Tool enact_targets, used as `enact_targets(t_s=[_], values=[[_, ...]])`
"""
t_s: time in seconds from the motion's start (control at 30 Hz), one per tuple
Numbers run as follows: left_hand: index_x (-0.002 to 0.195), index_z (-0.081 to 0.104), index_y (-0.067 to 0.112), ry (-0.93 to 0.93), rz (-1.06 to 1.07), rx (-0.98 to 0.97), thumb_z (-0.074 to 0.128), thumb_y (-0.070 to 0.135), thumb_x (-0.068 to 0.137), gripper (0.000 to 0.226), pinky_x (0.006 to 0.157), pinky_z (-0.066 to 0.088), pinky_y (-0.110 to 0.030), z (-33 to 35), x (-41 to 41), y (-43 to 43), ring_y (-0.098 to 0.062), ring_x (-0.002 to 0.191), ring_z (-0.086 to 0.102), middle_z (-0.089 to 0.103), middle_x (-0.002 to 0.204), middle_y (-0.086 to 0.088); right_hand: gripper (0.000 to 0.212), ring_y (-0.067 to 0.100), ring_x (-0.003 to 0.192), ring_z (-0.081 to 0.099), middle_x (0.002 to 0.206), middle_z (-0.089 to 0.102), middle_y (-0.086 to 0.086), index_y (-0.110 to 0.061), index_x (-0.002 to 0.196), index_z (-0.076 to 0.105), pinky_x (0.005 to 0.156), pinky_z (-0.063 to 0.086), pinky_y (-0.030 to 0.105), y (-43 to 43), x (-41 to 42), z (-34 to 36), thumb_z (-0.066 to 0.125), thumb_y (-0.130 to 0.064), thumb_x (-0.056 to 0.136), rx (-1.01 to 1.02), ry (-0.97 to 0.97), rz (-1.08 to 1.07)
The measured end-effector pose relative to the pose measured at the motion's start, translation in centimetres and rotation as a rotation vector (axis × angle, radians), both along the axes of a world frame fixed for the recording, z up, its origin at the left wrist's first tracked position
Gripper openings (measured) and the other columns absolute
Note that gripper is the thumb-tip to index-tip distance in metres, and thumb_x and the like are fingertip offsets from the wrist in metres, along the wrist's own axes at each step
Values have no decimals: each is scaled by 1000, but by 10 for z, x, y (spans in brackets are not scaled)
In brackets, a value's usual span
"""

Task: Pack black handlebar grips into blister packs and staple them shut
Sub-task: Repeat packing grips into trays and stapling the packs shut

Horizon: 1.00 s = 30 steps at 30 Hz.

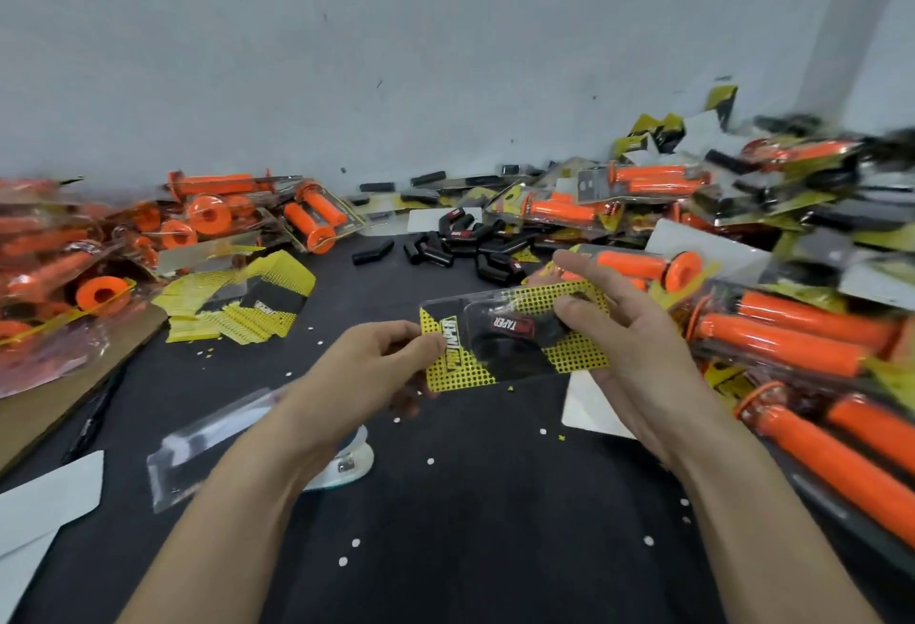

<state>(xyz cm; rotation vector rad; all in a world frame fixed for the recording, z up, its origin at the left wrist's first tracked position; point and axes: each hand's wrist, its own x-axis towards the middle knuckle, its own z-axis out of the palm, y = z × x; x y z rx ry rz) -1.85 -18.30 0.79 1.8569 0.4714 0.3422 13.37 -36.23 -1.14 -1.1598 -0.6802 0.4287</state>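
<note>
— Any writing?
— "TAPER" on the black grip (507,332), "PROTAPER" on the yellow card (458,371). Left hand (391,358) pinches the blister pack (542,357) at its left end, right hand (631,326) grips its right, above the counter (495,524).

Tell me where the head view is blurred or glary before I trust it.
Head view, centre: the blister pack is sharp, label readable; head view, right edge: the orange grip packs smear with motion blur; head view, lower left: glare streaks the empty clear blister.
</note>
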Motion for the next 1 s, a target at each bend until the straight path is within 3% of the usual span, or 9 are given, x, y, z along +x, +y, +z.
enact_targets(t_s=[0.13, 0.33, 0.43, 0.53, 0.6, 0.7, 0.77, 0.87, 1.0], values=[[77, 71, 20, -78, -85, -39, 61, 33, 94, 24, 53, 47, -22, 8, 16, -23, -12, 61, 59, 61, 66, 1, 54, 27, 142, 40, 142, 57, -3, -44, 126, 64, 115, 30, 58, -26, 13, 10, 76, -47, 73, -19, -73, 7], [84, 73, 22, -205, -85, -46, 60, 39, 92, 23, 52, 48, -21, 14, 56, -64, -10, 63, 59, 62, 73, 5, 45, 15, 130, 55, 134, 63, -9, -49, 121, 64, 112, 38, 51, -67, 32, 26, 70, -55, 77, 89, 22, -186], [84, 74, 18, -278, -37, -133, 63, 38, 91, 24, 52, 49, -21, 17, 93, -86, -14, 62, 59, 64, 76, -1, 29, 3, 112, 65, 121, 68, -20, -48, 121, 64, 103, 50, 37, -93, 47, 26, 65, -42, 93, 194, 83, -391], [86, 68, 3, -279, -61, -251, 62, 29, 96, 29, 51, 49, -21, 28, 157, -111, -16, 59, 61, 65, 77, -13, 24, 11, 106, 70, 114, 72, -11, -39, 121, 66, 91, 58, 34, -116, 59, 25, 61, -31, 99, 300, 169, -502], [84, 62, 0, -302, -118, -342, 61, 22, 98, 26, 61, 54, -22, 44, 211, -132, -13, 61, 65, 64, 76, -10, 21, 14, 105, 70, 120, 70, -4, -37, 117, 66, 87, 59, 32, -126, 63, 25, 60, -29, 99, 343, 205, -522], [108, 58, -7, -268, -246, -479, 60, 15, 98, 24, 82, 60, -27, 65, 277, -166, -16, 79, 72, 65, 101, -16, 23, 12, 103, 71, 124, 67, -4, -36, 120, 65, 87, 59, 31, -129, 68, 25, 59, -29, 99, 365, 224, -548], [114, 56, -7, -183, -241, -381, 60, 19, 99, 31, 74, 60, -22, 64, 298, -177, -16, 81, 72, 65, 99, -17, 23, 11, 101, 71, 118, 70, -7, -35, 120, 65, 89, 59, 34, -125, 70, 25, 60, -27, 99, 361, 239, -538], [97, 64, 0, -114, -245, -188, 58, 25, 99, 27, 60, 56, -20, 56, 294, -176, -15, 74, 72, 70, 98, -16, 22, 8, 101, 70, 100, 74, -15, -38, 116, 65, 91, 58, 33, -113, 68, 27, 59, -26, 98, 294, 181, -488], [102, 66, 1, -130, -234, -128, 54, 24, 101, 26, 49, 49, -21, 54, 253, -145, -13, 58, 67, 69, 84, -11, 20, 8, 97, 71, 103, 75, -8, -37, 113, 66, 83, 58, 27, -85, 59, 35, 57, -25, 99, 240, 134, -395]])
